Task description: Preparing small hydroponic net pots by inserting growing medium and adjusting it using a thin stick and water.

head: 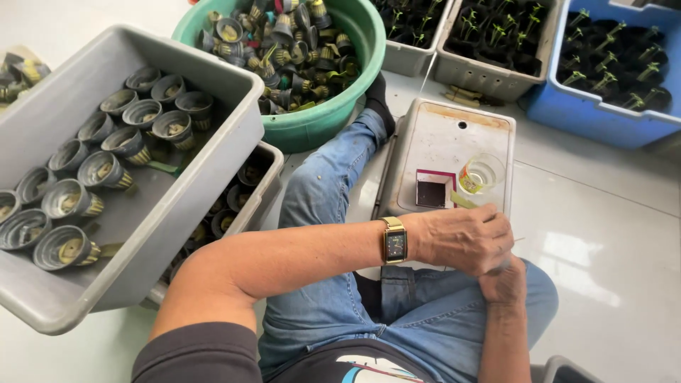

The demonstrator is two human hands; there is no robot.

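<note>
My left hand (464, 237) lies across my lap with its fingers curled closed, a gold wristwatch (394, 241) on the wrist. A thin pale sliver shows at its right edge; what it is cannot be made out. My right hand (505, 282) sits just under the left one, touching it and mostly hidden by it. Right in front of both hands stands an upturned grey tub (489, 131). On it are a clear plastic cup (483, 172) and a small dark square with a magenta border (431, 192).
A grey bin (213, 152) at left holds several grey net pots with sponge plugs, above another bin (266, 198). A green basin (312, 124) full of pots stands behind my outstretched leg. Grey trays (489, 79) and a blue crate (589, 117) of seedlings line the back.
</note>
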